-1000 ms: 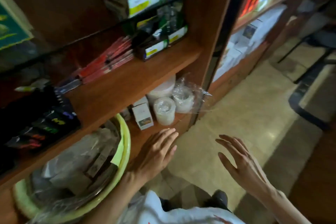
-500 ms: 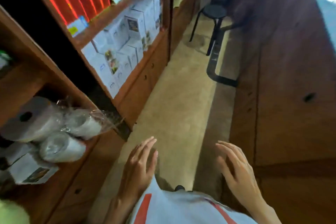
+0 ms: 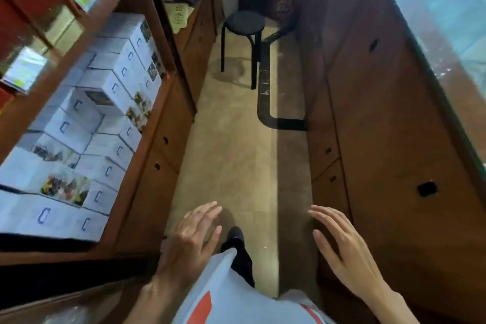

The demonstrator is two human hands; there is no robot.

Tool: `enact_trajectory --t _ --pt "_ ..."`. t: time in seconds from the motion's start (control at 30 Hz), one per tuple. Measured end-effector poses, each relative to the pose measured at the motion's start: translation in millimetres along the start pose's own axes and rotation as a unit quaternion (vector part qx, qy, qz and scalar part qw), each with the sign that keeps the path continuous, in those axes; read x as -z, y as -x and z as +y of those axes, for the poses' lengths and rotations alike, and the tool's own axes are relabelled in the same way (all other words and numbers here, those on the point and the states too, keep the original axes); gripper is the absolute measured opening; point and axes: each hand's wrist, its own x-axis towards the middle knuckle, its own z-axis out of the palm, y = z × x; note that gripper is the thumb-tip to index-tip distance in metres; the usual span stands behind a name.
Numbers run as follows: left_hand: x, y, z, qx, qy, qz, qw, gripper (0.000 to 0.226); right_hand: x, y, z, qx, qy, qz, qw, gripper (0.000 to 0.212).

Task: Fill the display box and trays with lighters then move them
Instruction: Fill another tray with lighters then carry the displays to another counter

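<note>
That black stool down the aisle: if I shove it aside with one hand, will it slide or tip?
The black stool is probably light: thin legs, small round seat. Pushed at the seat it may tip, being tall and narrow; pushed low it would likely slide on the hard floor.

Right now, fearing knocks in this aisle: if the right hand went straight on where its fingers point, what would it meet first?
Nothing near: the right hand points along open floor; the black stool stands farther on, though depth is unclear.
</note>
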Motion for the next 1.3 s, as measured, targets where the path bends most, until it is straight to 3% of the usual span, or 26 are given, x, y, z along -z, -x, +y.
enact_trajectory --t 0.3,0.53,1.03,1.3 --pt "17 -197 -41 -0.026 0.035 -0.018 0.999 0.045 32 -154 21 -0.079 -0.024 0.067 0.994 0.037" --pt "-11 -358 -66 -0.042 0.021 -0.006 0.999 0.054 51 -296 80 -0.079 -0.008 0.068 0.994 0.036" --pt "-49 -675 -95 0.008 0.032 -0.001 0.999 0.063 142 -625 178 -0.075 -0.033 0.051 0.995 0.035" --pt "-46 -901 -142 -0.017 0.056 -0.033 0.998 0.046 161 -799 208 -0.132 -0.042 0.081 0.987 0.034"
